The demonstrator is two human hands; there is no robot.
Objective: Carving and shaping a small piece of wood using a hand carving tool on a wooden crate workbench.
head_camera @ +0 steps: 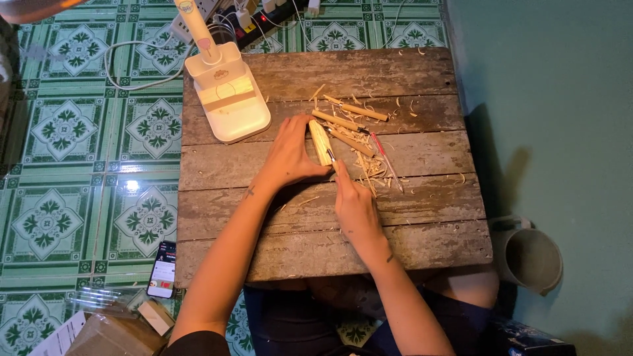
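Left hand (288, 153): fingers wrapped round a pale wood piece (320, 142), pinned to the table (422, 227)
Right hand (354, 204): fingers closed on a small knife (331, 157); blade touching the wood
Around: shavings (376, 168); spare sticks (356, 110); white lamp (224, 92)

Two hands (290, 155), four wooden sticks (321, 142), one lamp (227, 95), one phone (162, 269).

Floor: green and white patterned tiles (62, 128) spread out at my left.
Wall: plain teal surface (547, 99) at my right.
Furniture: I sit at a low table of weathered grey planks (422, 237).
Light: my white desk lamp (227, 99) stands on it.
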